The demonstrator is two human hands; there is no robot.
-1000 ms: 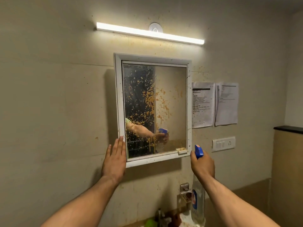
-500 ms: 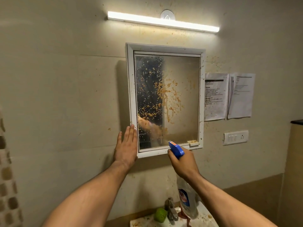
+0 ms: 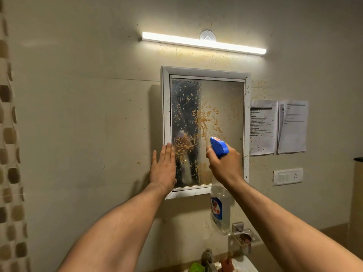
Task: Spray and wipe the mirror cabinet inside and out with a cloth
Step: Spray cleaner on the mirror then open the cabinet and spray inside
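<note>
At mirror cabinet [image 3: 205, 74]: spraying step. Your right hand [image 3: 224, 165] grips spray bottle [image 3: 220, 209]; left hand [image 3: 163, 167] flat, fingers straight, on frame. Next: squeeze trigger at splattered glass [image 3: 222, 107].

Dim, warm room; lit by tube light [image 3: 203, 43] w/ glare on wall. Wide-angle bend at edges, slightly soft.

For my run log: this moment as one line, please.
left hand: flat on mirror cabinet frame | right hand: grips spray bottle | glass: orange splatter
</note>
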